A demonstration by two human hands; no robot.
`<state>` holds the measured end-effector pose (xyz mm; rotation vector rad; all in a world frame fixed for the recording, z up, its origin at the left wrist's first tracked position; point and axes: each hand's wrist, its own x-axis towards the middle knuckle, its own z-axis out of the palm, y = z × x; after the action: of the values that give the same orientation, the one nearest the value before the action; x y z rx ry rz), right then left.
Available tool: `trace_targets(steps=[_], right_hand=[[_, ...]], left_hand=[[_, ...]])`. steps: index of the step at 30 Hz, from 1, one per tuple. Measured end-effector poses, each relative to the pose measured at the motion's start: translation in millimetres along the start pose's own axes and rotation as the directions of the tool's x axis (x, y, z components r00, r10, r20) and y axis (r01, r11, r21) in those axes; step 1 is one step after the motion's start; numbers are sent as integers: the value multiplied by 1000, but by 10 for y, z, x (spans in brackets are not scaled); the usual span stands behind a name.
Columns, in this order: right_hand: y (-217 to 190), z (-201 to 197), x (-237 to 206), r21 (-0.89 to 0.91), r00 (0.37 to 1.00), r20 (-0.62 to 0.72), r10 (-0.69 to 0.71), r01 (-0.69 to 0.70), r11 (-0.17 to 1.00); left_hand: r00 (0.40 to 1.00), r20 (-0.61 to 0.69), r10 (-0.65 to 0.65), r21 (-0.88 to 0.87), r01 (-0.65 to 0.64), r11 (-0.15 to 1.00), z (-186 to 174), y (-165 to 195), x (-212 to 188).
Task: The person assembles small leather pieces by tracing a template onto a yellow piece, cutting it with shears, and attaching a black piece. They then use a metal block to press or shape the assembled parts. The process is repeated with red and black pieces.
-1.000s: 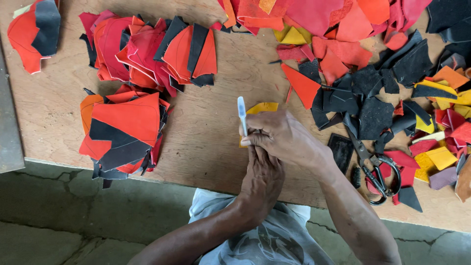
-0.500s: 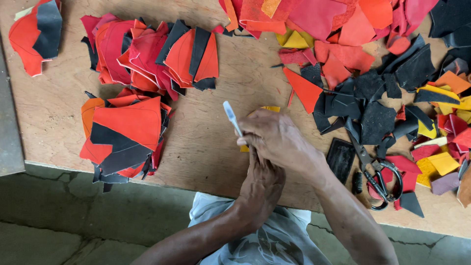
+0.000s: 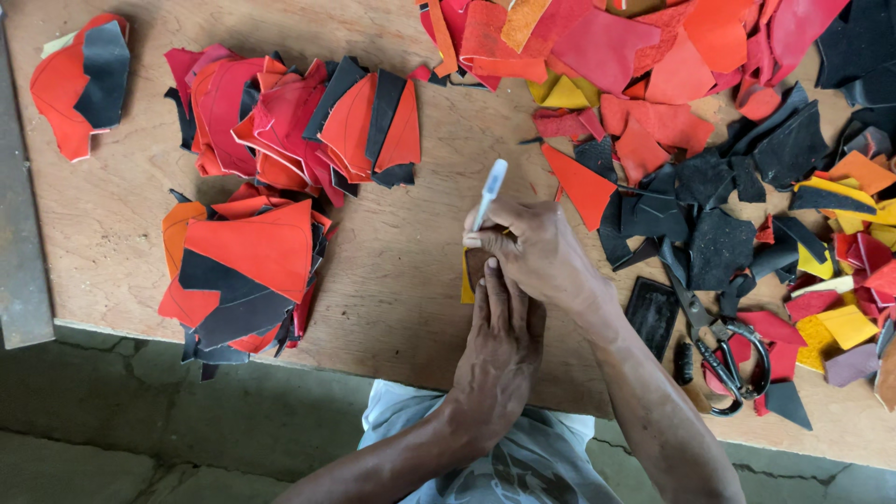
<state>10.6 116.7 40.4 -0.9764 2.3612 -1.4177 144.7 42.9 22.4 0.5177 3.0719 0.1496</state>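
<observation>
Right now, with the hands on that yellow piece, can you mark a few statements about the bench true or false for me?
1. The right hand holds a pen. True.
2. The left hand lies flat on a yellow piece. True.
3. The scissors are in the left hand. False: they lie on the table, to the right of the right forearm, untouched.
4. The pen tip points away from the person. False: its tip is down at the yellow piece, and its upper end slants away.
5. A stack of red and black pieces lies left of the hands. True.
</observation>
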Motion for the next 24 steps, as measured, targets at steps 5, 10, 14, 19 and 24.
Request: trace_targets(steps=[5, 10, 14, 19, 24], right_hand=[[25, -55, -37, -36, 999, 30, -13, 14, 999], [68, -228, -85, -143, 991, 106, 86, -71, 987], [120, -461, -172, -120, 997, 63, 45, -37, 992], [198, -319, -196, 62, 991, 57, 120, -123, 990], [263, -357, -278, 6, 991, 79, 110, -111, 994]], left_hand=[[998, -51, -20, -46, 18, 999, -16, -42, 5], [999, 35, -7, 33, 6, 999, -70, -49, 25], [1000, 7, 3, 54, -3, 999, -99, -75, 38], [999, 38, 3, 78, -6, 997, -105, -80, 44], [1000, 16, 13, 70, -15, 997, -95, -99, 51]])
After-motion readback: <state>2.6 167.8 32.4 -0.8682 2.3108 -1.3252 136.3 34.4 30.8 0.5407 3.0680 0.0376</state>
